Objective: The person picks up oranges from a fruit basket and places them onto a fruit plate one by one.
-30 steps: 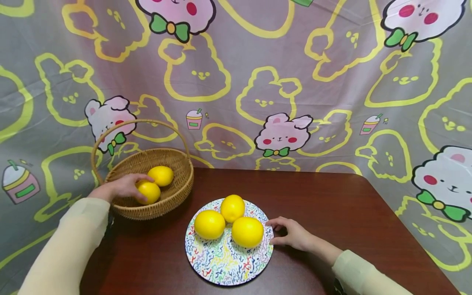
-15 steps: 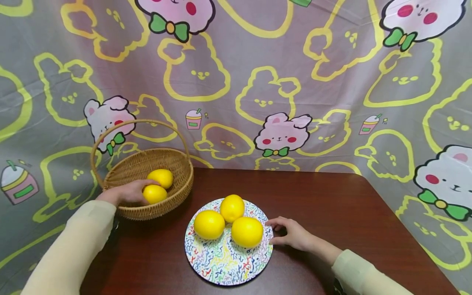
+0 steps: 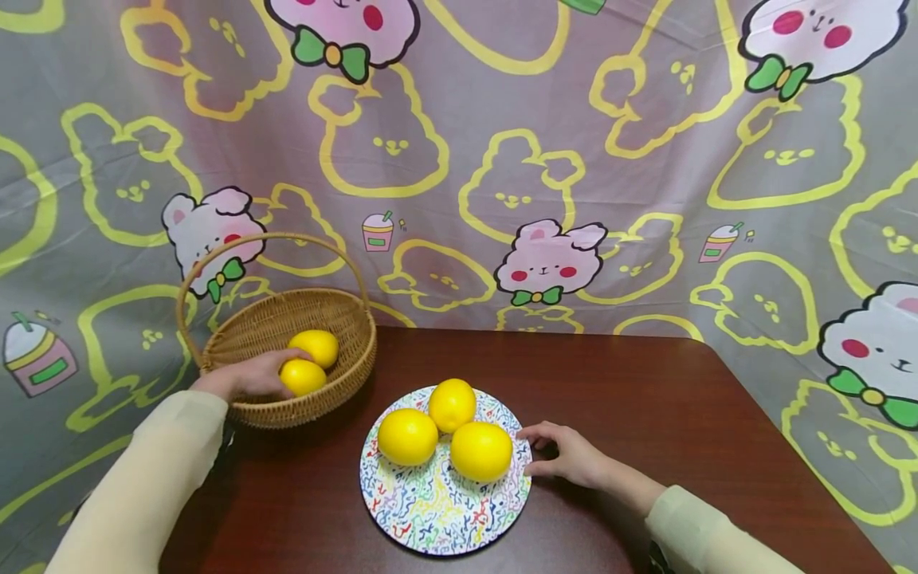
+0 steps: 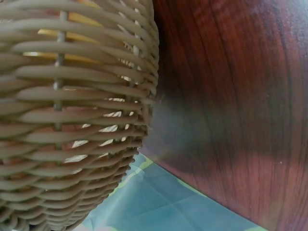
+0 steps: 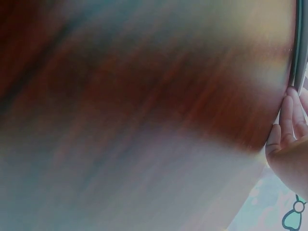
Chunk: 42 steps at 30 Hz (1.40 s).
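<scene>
In the head view, my left hand [image 3: 264, 375] reaches over the near rim of a wicker basket [image 3: 287, 413]. Its fingers curl round the left side of a yellow lemon [image 3: 303, 378]; the thumb is hidden. A second lemon [image 3: 315, 348] lies just behind that one in the basket. Three more sit together on a round plate with a colourful squiggle pattern [image 3: 437, 518]: the left lemon [image 3: 407, 437], the back lemon [image 3: 453, 406] and the right lemon [image 3: 481, 452]. My right hand [image 3: 570, 457] touches the plate's right rim with thumb and fingertips, fingers loosely bent.
The basket's arched handle [image 3: 287, 236] rises above its bowl. A dark red-brown wooden table [image 3: 617, 383] carries everything, and a grey cartoon-print cloth [image 3: 459, 104] hangs close behind and at the sides. The left wrist view shows mainly the basket's woven wall [image 4: 72, 120].
My left hand and the near lemon in the basket have shifted slightly right and then stayed almost still. My right hand, the plate and its lemons have not moved.
</scene>
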{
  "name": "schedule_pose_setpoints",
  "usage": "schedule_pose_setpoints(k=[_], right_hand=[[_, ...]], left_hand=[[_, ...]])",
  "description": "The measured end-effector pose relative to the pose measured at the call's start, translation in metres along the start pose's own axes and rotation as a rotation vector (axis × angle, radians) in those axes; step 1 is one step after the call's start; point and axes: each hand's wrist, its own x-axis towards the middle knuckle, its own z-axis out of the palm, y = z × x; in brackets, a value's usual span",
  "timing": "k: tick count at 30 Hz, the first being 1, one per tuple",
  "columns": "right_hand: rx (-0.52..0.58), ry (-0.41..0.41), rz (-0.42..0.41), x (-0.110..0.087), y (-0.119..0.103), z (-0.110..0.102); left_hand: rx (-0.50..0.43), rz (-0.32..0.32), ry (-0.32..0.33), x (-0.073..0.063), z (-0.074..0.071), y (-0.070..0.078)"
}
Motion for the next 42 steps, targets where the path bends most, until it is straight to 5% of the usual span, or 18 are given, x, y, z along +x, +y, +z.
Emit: schedule_pose_setpoints(k=[16, 27, 42], right_hand=[[-0.02, 0.009, -0.001, 0.0, 0.001, 0.001], [-0.031, 0.009, -0.002, 0.0, 0.0, 0.0], [-0.015, 0.002, -0.007, 0.001, 0.001, 0.0]], left_hand=[[-0.019, 0.065, 0.105, 0.0, -0.005, 0.008], [-0.033, 0.062, 0.215, -0.003, -0.014, 0.024], [0.02, 0.099, 0.267, -0.008, -0.023, 0.052]])
